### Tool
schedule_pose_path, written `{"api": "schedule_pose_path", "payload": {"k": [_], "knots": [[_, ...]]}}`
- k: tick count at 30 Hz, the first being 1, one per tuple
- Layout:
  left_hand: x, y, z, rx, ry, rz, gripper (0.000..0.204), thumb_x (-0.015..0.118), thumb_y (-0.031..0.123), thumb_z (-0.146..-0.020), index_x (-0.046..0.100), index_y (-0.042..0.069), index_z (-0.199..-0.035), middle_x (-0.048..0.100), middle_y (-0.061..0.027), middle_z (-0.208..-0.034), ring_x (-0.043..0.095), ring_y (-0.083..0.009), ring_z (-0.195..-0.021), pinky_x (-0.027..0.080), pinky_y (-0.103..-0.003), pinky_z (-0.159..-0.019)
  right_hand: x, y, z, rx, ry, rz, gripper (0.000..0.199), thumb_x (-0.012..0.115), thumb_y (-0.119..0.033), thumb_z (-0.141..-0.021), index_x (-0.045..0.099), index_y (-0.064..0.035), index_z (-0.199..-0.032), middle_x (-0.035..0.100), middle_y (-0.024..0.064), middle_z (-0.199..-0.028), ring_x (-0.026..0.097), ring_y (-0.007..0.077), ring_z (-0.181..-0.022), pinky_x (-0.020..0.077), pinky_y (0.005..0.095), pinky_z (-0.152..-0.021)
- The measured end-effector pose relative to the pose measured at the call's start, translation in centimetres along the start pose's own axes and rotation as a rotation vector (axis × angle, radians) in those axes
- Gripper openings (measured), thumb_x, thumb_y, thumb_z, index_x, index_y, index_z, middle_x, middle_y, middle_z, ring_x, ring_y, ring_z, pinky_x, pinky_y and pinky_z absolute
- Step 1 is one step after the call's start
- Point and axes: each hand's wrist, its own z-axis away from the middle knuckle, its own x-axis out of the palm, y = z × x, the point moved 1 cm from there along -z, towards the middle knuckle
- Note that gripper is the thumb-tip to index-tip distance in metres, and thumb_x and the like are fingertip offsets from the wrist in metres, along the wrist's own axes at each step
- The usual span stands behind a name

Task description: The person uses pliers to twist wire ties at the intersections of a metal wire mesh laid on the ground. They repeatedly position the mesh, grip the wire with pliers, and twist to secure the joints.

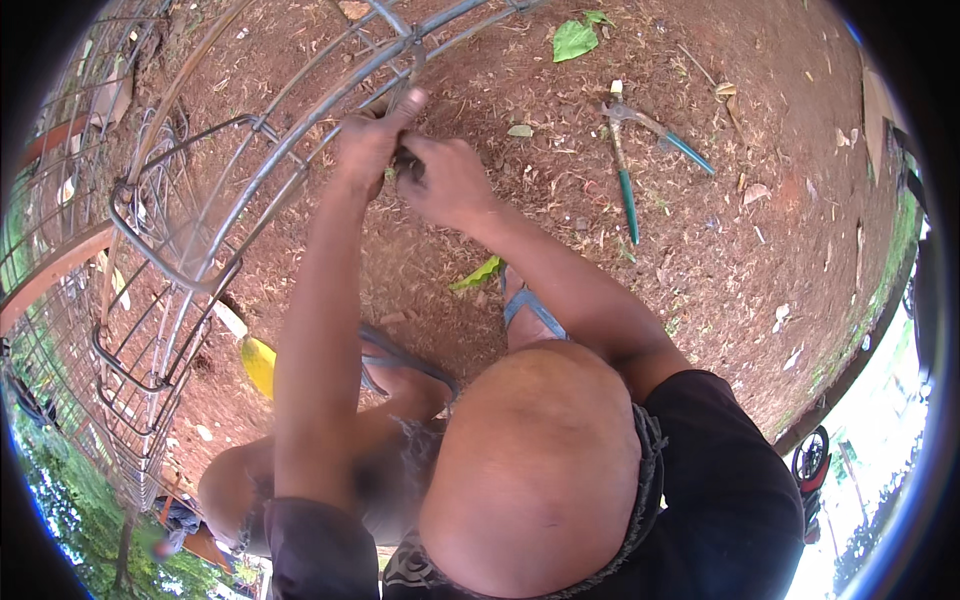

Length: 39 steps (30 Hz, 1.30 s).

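Observation:
A long cage of steel bars (285, 135), with bent rectangular rings along it, runs from the upper middle down the left side. My left hand (368, 150) is closed at the cage's near side, its thumb up against a dark metal piece (417, 62) that hangs from a bar. Just to its right, my right hand (447, 182) is closed too, its fingertips bent inward beside the left hand. What lies between those fingers is hidden. Pincers with green handles (627, 205) lie spread on the ground to the right, apart from both hands.
Reddish soil (720, 280) is strewn with dry bits. A green leaf (574, 40) lies at the top and a yellow one (258, 366) beside the cage. My sandalled feet (532, 310) and bent knees are close below my hands. Wire mesh (40, 240) stands at the far left.

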Motion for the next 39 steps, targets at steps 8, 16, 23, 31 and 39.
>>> {"api": "schedule_pose_path", "payload": {"k": [8, 16, 23, 31, 39], "knots": [[-0.1, -1.8, -0.7, 0.026, 0.055, 0.035, 0.02, 0.065, 0.018, -0.087, 0.065, 0.003, -0.1, 0.055, 0.0004, -0.069, 0.047, -0.0086, -0.055, 0.038, -0.024, -0.048, -1.5, 4.4, -4.6, 0.076, 0.268, 0.047, 0.022, 0.066, -0.02, -0.078, 0.069, -0.0088, -0.096, 0.068, 0.0099, -0.083, 0.066, 0.0313, -0.076, 0.0532, 0.0402, -0.072], [0.6, -0.8, 0.0, 0.007, 0.114, 0.014, 0.014, 0.063, 0.015, -0.088, 0.065, 0.002, -0.091, 0.054, 0.0004, -0.069, 0.047, -0.0097, -0.056, 0.038, -0.025, -0.05, -1.0, 6.0, -6.5, -0.102, 0.128, 0.227, 0.019, 0.065, -0.024, -0.081, 0.07, -0.0137, -0.096, 0.067, 0.0054, -0.096, 0.065, 0.027, -0.085, 0.0534, 0.0399, -0.073], [-0.6, -2.3, -1.4, 0.176, 0.163, -0.272, 0.026, 0.068, 0.022, -0.081, 0.07, 0.001, -0.097, 0.065, -0.0087, -0.074, 0.058, -0.0159, -0.064, 0.046, -0.031, -0.063, -2.2, 6.7, -7.7, -0.314, -0.03, 0.349, 0.019, 0.062, -0.025, -0.084, 0.069, -0.0118, -0.095, 0.068, 0.0044, -0.094, 0.066, 0.0249, -0.086, 0.0538, 0.0392, -0.074], [0.0, -4.7, -1.9, 0.191, 0.312, -0.194, 0.025, 0.07, 0.023, -0.083, 0.068, 0.0, -0.094, 0.067, -0.0113, -0.079, 0.064, -0.0187, -0.071, 0.05, -0.031, -0.064, -3.7, 6.0, -8.9, -0.227, -0.215, 0.236, 0.015, 0.065, -0.021, -0.083, 0.07, -0.0104, -0.093, 0.068, 0.0092, -0.087, 0.066, 0.0252, -0.084, 0.0519, 0.0395, -0.077], [3.3, -5.6, 0.4, -0.114, 0.164, 0.399, 0.021, 0.064, 0.024, -0.09, 0.062, 0.006, -0.1, 0.064, -0.0029, -0.083, 0.065, -0.0155, -0.077, 0.053, -0.025, -0.059, -3.4, 6.5, -8.0, 0.503, -0.468, -0.459, 0.016, 0.067, -0.018, -0.084, 0.066, -0.0022, -0.086, 0.061, 0.0043, -0.069, 0.052, 0.0089, -0.054, 0.0389, 0.0226, -0.045]]}}
